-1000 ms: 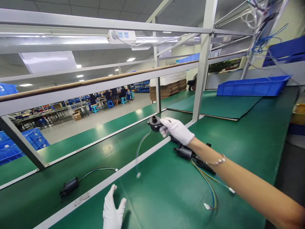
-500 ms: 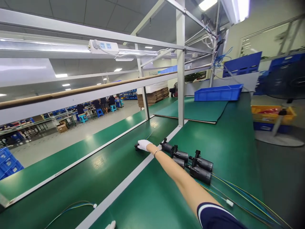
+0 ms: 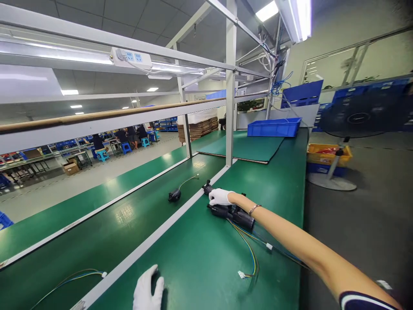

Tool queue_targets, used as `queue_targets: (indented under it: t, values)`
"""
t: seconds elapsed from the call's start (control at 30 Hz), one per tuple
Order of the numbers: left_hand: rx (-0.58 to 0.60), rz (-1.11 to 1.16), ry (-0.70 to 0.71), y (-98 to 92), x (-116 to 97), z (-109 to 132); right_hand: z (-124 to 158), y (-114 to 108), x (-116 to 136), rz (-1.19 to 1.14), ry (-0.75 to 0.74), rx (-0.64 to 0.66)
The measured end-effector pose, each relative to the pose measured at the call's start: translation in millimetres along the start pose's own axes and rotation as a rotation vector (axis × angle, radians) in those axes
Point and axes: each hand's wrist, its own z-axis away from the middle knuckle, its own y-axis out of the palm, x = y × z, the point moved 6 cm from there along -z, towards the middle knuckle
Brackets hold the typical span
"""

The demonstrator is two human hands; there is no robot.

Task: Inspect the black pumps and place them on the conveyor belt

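My right hand [image 3: 221,196], in a white glove, reaches into a group of black cylindrical pumps on the green bench. Its fingers curl over one black pump [image 3: 221,211], whose coloured wires [image 3: 250,249] trail toward me and end in a white connector [image 3: 241,274]. Other pumps [image 3: 243,218] lie right beside the hand, partly hidden by it and the forearm. A single pump [image 3: 174,195] rests apart on the long green strip beyond the pale rail, its thin wire stretching away. My left hand [image 3: 148,289], also gloved, hovers low in view with thumb and fingers apart, holding nothing.
A pale metal rail [image 3: 167,230] divides the green surface, and an upright post [image 3: 230,94] rises from it. Loose wires with a white plug [image 3: 103,274] lie at lower left. Farther off are a blue tray [image 3: 274,127] and a standing fan [image 3: 358,118]. People sit in the background.
My right hand has let go of the pump beyond the rail and moved right to the grouped pumps. More of my left hand has come into view. The camera has turned slightly right.
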Motion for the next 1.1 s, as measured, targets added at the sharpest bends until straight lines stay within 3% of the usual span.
queue_targets:
  t: [0.1,0.3,0.43,0.57,0.67,0.8,0.9,0.97,1.03,1.1]
  values:
    - [0.203,0.478,-0.121,14.2,-41.5,7.3,19.3,-7.5,39.7,-0.009,-0.091,-0.077]
    - [0.334,0.924,-0.062,29.9,-128.8,13.7,76.2,-30.2,156.8,-0.097,-0.341,-0.257]
    - [0.394,1.222,-0.102,23.5,-152.3,28.4,129.0,-43.5,215.3,-0.222,-0.499,-0.263]
    - [0.589,1.639,-0.144,5.0,-154.5,52.2,167.5,-63.7,222.3,-0.553,-0.631,-0.359]
    - [0.744,1.698,-0.049,-8.8,-155.3,66.1,180.9,-66.3,214.7,-0.717,-0.662,-0.41]
    - [0.816,1.675,0.092,-20.1,-156.7,76.4,192.7,-57.1,214.1,-0.742,-0.632,-0.387]
    - [0.822,1.622,0.168,-27.0,-159.0,80.8,201.9,-52.5,213.5,-0.717,-0.63,-0.394]
    - [0.754,1.532,0.198,-33.5,-159.1,80.4,206.3,-48.7,210.7,-0.69,-0.635,-0.41]
    - [0.561,1.312,0.24,-43.3,-155.9,76.5,209.8,-42.3,208.8,-0.683,-0.672,-0.406]
    - [0.263,1.065,0.297,-58.9,-150.6,72.7,213.6,-33.5,210.1,-0.682,-0.747,-0.384]
